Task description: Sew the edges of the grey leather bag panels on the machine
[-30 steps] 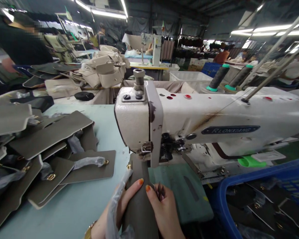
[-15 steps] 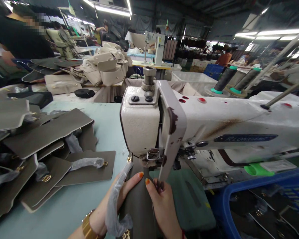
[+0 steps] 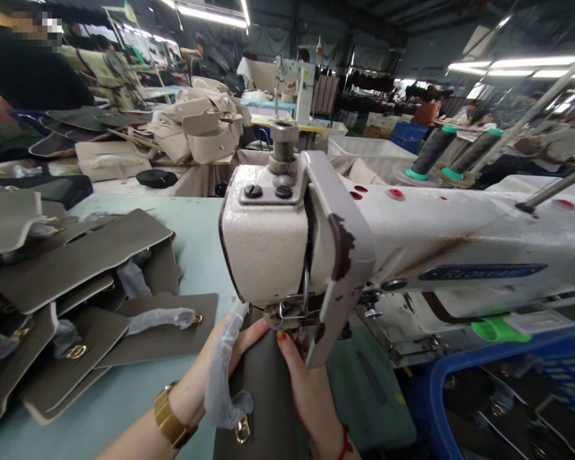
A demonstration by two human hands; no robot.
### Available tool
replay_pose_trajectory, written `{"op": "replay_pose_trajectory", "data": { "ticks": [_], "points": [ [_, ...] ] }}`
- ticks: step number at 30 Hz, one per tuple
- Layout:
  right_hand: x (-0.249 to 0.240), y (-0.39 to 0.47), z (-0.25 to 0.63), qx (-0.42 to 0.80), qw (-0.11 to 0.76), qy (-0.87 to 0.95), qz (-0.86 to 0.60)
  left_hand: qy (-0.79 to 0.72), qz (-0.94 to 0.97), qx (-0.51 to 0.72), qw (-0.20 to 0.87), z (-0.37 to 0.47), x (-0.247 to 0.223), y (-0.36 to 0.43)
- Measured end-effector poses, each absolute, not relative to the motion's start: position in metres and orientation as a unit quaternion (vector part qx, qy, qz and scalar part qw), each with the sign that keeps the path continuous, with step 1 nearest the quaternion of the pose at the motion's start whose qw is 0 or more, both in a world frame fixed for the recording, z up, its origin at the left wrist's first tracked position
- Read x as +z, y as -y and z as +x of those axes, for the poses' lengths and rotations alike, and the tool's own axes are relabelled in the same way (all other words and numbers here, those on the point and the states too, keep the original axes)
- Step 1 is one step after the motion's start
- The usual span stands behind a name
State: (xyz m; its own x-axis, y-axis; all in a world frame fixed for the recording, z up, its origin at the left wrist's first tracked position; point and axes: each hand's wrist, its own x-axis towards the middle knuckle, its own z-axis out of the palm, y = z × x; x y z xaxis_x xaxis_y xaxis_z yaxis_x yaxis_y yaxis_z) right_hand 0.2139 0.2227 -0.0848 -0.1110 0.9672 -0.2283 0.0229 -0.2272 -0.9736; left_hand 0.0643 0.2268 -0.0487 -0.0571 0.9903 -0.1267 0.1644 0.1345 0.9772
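One grey panel (image 3: 270,390), far end at the sewing machine (image 3: 263,249); left hand (image 3: 242,345) and right hand (image 3: 311,393), thumbs laid on it, finger grip untellable from here; best guided flat, wrapped handle (image 3: 216,386) clear.

Long grey flat panel (image 3: 268,402) here, far end beneath white metal sewing machine (image 3: 263,239), between person's bare left hand (image 3: 239,348) and bare right hand (image 3: 312,386). Grey panel pile (image 3: 84,262) on pale-blue flat tabletop (image 3: 196,223), left. Blue plastic basket (image 3: 432,396) right, dark panels (image 3: 476,390) inside. Beige bag heap (image 3: 196,121) behind.
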Motion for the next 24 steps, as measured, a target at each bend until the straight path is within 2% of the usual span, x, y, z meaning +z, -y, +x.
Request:
{"op": "replay_pose_trajectory", "data": {
  "ticks": [11, 19, 24],
  "points": [
    [-0.077, -0.228, 0.207, 0.559, 0.436, 0.478, -0.519, -0.565, 0.539, 0.45, 0.434, 0.056, -0.046, -0.246],
    [-0.079, -0.236, 0.212, 0.553, 0.407, 0.516, -0.512, -0.563, 0.458, 0.426, 0.541, 0.039, -0.065, -0.249],
    [-0.08, -0.243, 0.219, 0.495, 0.421, 0.569, -0.504, -0.536, 0.285, 0.387, 0.694, 0.027, -0.079, -0.231]
  ]
}}
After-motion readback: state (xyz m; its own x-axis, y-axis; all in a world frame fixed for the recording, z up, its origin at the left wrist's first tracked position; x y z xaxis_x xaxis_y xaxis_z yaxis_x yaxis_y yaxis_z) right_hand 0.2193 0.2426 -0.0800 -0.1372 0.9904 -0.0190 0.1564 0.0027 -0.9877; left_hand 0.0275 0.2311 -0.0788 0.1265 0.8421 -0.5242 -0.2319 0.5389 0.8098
